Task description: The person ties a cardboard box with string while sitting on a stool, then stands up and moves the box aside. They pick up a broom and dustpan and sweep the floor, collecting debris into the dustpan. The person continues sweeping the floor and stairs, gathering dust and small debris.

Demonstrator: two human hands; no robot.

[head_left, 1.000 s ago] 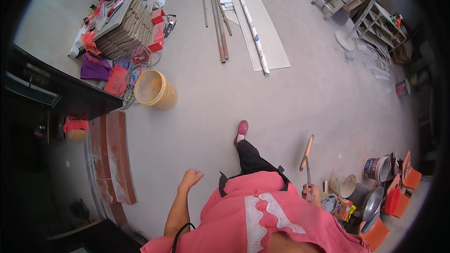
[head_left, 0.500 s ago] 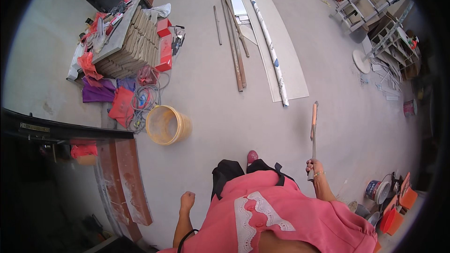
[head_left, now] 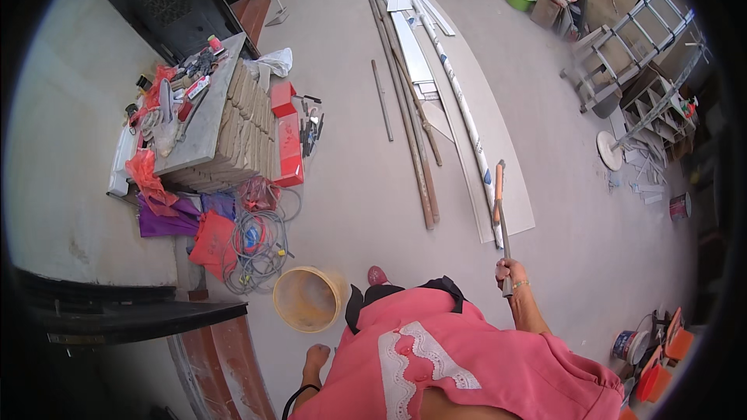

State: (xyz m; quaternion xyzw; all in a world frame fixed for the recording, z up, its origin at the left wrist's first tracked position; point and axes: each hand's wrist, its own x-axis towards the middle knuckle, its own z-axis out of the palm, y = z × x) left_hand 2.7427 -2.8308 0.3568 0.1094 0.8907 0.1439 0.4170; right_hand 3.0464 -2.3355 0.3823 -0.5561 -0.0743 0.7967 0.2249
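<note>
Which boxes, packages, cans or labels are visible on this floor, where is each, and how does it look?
Two red rectangular boxes: beside the stack of tan tiles, end to end.
Red plastic bag: left of the coiled grey cable, crumpled.
Purple bag: below the tile stack, flat.
Small round can: lower right, white and blue label.
Cardboard box: top right, brown.
No screens or signs.
</note>
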